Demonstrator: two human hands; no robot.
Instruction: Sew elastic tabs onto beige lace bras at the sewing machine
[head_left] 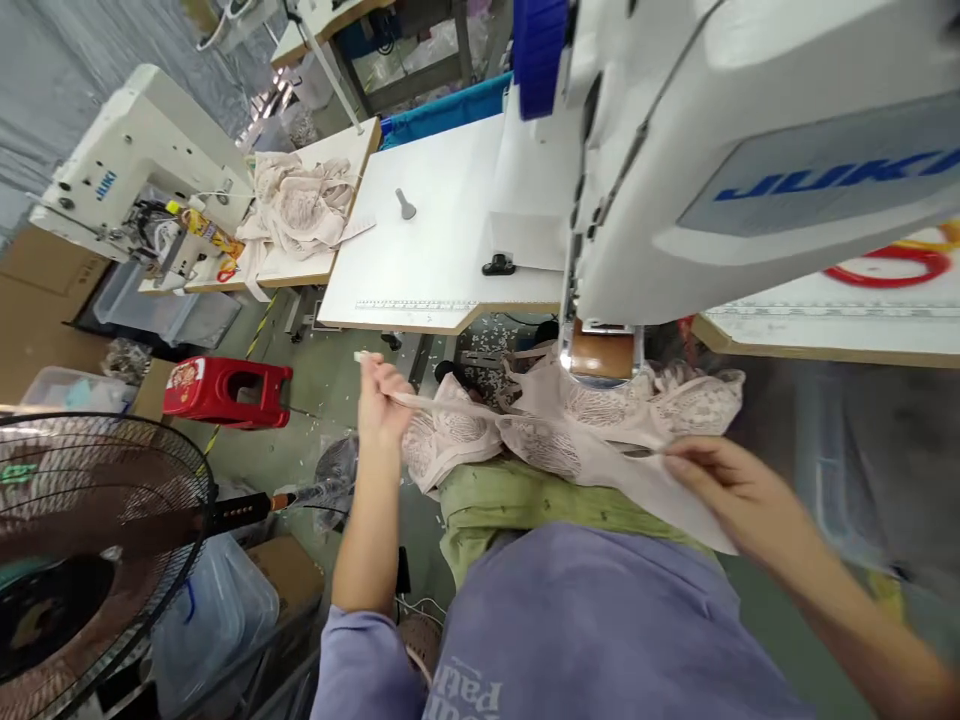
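Pale-pink lace bra (541, 446), lower centre of the frame, draped across the lap below the table edge. Cups rounded, with an openwork, veined lace texture; band smooth, matte and apparently thin.

Left hand (384, 398), left of centre: fingers curled closed on a narrow, flat pink strap (450, 405), which runs taut toward the right. A small whitish tip shows above these fingers; cannot tell what it is.

Right hand (739, 492), lower right: thumb and fingertips pinched together on the edge of the smooth band, beside a narrow dark slit. A loose flap of the same cloth hangs under the hand.

Beneath the lace: crumpled olive-green cloth (525, 495), soft, with small dark marks. Further pink lace pieces (600, 402) bunched just behind, under the glossy white sewing machine (780, 130) at upper right.

Surroundings: smooth white tabletop (435, 210), upper centre, with a printed ruler scale along the front edge; rumpled heap of pink lace garments (304, 205), upper left; glossy red plastic stool (255, 393), left; round black wire-caged fan (97, 530), lower left.
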